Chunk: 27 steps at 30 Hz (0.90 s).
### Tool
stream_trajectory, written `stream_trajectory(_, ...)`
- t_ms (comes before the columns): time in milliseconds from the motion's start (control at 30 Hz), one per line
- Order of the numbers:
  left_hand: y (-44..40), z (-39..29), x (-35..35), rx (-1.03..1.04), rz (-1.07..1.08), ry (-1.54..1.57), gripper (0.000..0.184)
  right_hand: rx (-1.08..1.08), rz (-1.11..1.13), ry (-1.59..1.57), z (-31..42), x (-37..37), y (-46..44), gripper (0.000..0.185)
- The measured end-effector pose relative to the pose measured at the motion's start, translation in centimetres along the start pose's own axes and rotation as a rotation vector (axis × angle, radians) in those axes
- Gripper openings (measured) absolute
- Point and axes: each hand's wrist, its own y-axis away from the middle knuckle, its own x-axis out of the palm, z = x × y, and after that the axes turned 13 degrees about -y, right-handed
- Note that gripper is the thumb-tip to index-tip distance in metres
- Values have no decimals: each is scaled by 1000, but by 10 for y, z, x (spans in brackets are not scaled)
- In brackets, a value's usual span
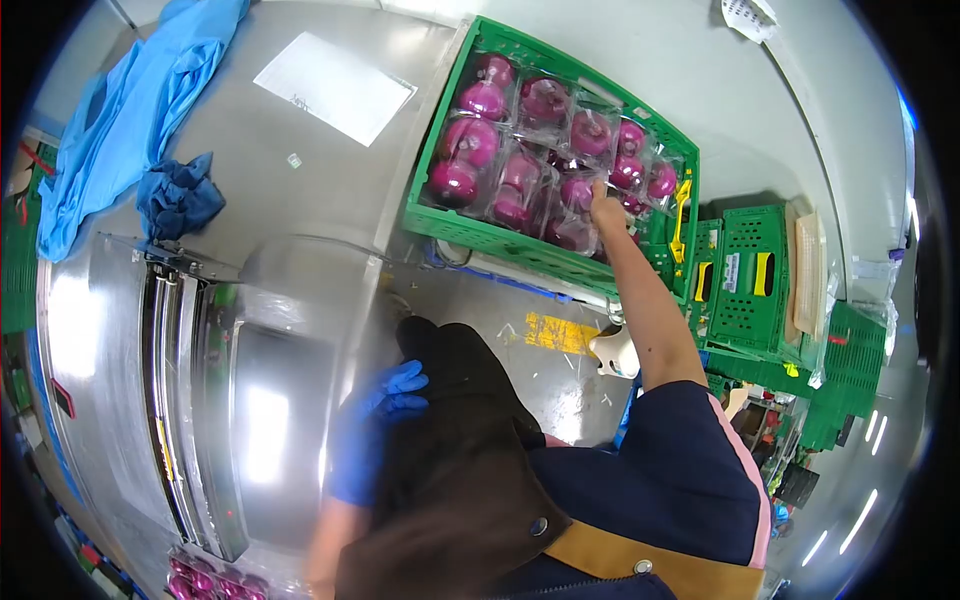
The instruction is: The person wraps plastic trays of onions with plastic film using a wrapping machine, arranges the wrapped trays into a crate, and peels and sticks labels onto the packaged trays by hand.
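My right hand, bare, reaches into a green crate and closes at the edge of a clear plastic pack of red onions; most of its fingers are hidden. Several similar packs of shiny purple-red onions fill most of the crate around it. My left hand wears a blue glove and is smeared by motion. It hovers near my dark apron, beside the steel worktop's edge, with its fingers extended and nothing visible in them.
A steel machine with rollers stands at left. White paper, a crumpled dark blue cloth and light blue plastic sheeting lie on the worktop. More green crates are stacked at right. Onion packs sit at bottom left.
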Motion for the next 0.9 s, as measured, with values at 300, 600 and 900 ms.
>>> stream_trajectory(300,-1,1,-25,-21,74,54,42,388,605,-874,-105,44,-77,81)
stream_trajectory(600,118,-5,-111,656,-362,217,26,-472,-323,1,-41,2,-99,50)
stream_trajectory(900,369,333,-384,276,-2138,684,46,-1054,426,-650,226,82,267,31)
